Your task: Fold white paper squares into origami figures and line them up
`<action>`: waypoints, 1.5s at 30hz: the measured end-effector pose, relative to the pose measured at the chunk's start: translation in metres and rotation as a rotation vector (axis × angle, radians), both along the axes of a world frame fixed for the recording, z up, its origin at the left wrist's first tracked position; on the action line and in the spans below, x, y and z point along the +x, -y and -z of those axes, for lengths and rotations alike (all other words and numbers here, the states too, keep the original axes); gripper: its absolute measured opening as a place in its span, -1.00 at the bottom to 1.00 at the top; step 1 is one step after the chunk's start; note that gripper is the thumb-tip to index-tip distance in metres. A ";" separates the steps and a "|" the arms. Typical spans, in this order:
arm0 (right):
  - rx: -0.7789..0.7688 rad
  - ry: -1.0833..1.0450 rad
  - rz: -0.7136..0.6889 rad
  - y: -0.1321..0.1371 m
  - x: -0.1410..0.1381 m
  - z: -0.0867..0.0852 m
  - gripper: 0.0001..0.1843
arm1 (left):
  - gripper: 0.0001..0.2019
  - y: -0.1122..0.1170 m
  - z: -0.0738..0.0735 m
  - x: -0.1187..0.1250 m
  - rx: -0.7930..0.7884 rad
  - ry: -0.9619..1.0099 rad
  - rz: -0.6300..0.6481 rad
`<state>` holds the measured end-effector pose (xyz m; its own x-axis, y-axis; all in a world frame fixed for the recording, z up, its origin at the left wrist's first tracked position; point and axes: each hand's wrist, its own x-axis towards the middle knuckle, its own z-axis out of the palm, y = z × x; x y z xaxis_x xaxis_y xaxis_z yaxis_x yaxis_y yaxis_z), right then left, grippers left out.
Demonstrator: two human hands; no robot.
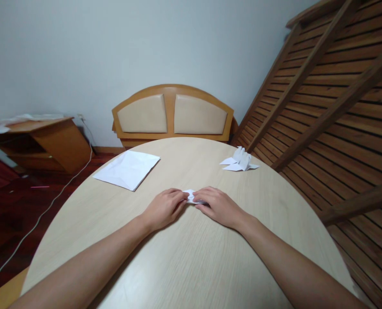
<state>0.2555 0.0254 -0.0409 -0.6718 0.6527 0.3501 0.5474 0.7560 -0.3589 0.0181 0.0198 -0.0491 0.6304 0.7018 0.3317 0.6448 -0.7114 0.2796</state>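
Between my hands, at the middle of the round table [191,257], lies a small folded piece of white paper [191,196]. My left hand [167,207] grips its left end, with thumb and fingers closed on the edge. On the other end, my right hand [217,206] has its fingers over the top and its thumb at the near edge. Both hands hide much of the paper, so its full folded shape does not show. Farther back on the right stand folded white paper cranes [241,160], bunched close together.
A stack of white paper sheets [128,169] rests on the table's left side. Behind the table stands a padded headboard [173,90]. Wooden slats [335,107] lean along the right. At left are a wooden desk [60,141] and a white cable [45,212] on the floor.
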 end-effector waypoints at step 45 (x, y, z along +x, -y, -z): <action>-0.205 -0.210 0.264 0.002 -0.007 0.006 -0.90 | -0.89 0.003 0.002 0.003 0.070 -0.010 0.161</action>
<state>0.2487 0.0234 -0.0470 -0.3986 0.8644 0.3065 0.6122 0.4997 -0.6128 0.0214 0.0168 -0.0511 0.7365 0.5664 0.3699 0.5230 -0.8235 0.2197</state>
